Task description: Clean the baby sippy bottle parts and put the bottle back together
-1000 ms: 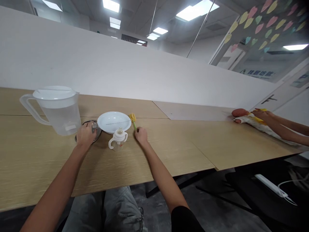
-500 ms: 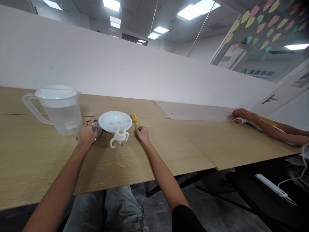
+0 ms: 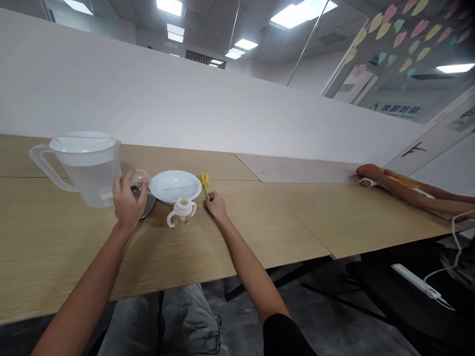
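The left hand (image 3: 126, 202) is closed around a round glass lid (image 3: 138, 182) and holds it up on its side, near the front of the tabletop (image 3: 260, 222). The lower edge of the lid seems close to the tabletop, but the hand hides some of it. Fingers curled firmly around the rim seem a good way to keep smooth glass from slipping. The left arm reaches forward with the wrist bent up.

The right hand (image 3: 217, 206) is closed on the green stick of a yellow sponge brush (image 3: 205, 190), and the right arm lies low and long. A baby bottle (image 3: 181, 212) stands between the hands. Behind it is a white plate (image 3: 174, 187), and a big clear jug (image 3: 83, 170) stands at the left. Far off to the right, another person's arms (image 3: 419, 194) lie along the tabletop.
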`<action>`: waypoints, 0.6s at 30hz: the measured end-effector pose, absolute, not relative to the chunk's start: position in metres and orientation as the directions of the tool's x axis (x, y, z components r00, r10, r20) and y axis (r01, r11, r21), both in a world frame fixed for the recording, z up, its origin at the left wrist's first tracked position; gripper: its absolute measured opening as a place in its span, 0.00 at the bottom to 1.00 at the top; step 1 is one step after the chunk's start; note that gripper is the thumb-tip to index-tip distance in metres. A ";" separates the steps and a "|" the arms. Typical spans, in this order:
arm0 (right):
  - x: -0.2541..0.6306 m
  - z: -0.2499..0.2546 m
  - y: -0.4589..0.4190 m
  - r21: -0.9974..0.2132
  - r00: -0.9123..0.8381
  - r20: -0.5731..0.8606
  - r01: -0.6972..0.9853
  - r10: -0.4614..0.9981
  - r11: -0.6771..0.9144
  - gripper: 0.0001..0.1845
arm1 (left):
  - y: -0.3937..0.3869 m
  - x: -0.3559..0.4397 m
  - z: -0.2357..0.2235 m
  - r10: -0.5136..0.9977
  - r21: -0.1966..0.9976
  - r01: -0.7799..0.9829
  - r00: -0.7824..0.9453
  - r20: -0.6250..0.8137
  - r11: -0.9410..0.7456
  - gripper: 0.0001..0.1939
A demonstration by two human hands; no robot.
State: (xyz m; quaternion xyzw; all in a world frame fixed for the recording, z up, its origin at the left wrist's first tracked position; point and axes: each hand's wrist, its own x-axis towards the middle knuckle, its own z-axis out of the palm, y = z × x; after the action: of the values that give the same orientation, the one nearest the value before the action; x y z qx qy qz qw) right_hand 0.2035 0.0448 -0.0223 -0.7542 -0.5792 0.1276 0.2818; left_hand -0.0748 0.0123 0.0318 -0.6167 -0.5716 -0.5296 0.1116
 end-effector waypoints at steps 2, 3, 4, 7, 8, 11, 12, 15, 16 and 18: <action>0.202 -0.022 0.044 -0.550 0.279 0.148 0.821 0.949 -0.155 0.19 | 0.000 -0.062 0.041 0.504 0.453 0.753 -0.188 0.843 -0.477 0.25; 0.201 -0.021 0.043 -0.540 0.273 0.152 0.828 0.950 -0.152 0.19 | -0.006 -0.055 0.044 0.479 0.426 0.725 -0.151 0.865 -0.542 0.25; 0.200 -0.020 0.043 -0.532 0.270 0.152 0.833 0.951 -0.151 0.18 | -0.012 -0.048 0.046 0.465 0.394 0.697 -0.098 0.880 -0.599 0.24; 0.198 -0.017 0.042 -0.517 0.263 0.143 0.842 0.954 -0.155 0.18 | -0.024 -0.030 0.045 0.475 0.354 0.601 0.049 0.878 -0.717 0.23; 0.198 -0.016 0.041 -0.513 0.260 0.142 0.845 0.955 -0.154 0.18 | -0.026 -0.026 0.043 0.490 0.365 0.574 0.075 0.868 -0.733 0.23; 0.197 -0.014 0.040 -0.494 0.247 0.142 0.857 0.958 -0.148 0.18 | -0.027 -0.020 0.035 0.551 0.419 0.541 0.101 0.828 -0.729 0.25; 0.197 -0.013 0.039 -0.488 0.243 0.142 0.861 0.960 -0.146 0.18 | -0.027 -0.019 0.033 0.568 0.432 0.541 0.106 0.816 -0.722 0.25; 0.196 -0.012 0.038 -0.472 0.233 0.140 0.870 0.962 -0.142 0.18 | -0.024 -0.017 0.027 0.582 0.426 0.539 0.151 0.799 -0.726 0.25; 0.195 -0.012 0.037 -0.467 0.230 0.137 0.873 0.963 -0.142 0.18 | -0.024 -0.016 0.026 0.574 0.414 0.533 0.172 0.801 -0.738 0.24; 0.195 -0.012 0.037 -0.455 0.220 0.133 0.880 0.966 -0.138 0.18 | -0.023 -0.015 0.024 0.561 0.395 0.519 0.211 0.800 -0.758 0.23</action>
State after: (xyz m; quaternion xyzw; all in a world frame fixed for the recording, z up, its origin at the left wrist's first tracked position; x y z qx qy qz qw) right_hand 0.1947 0.0367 -0.0120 -0.7482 -0.6170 0.0964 0.2243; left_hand -0.0147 -0.0227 0.0243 -0.7779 -0.3474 -0.5233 -0.0200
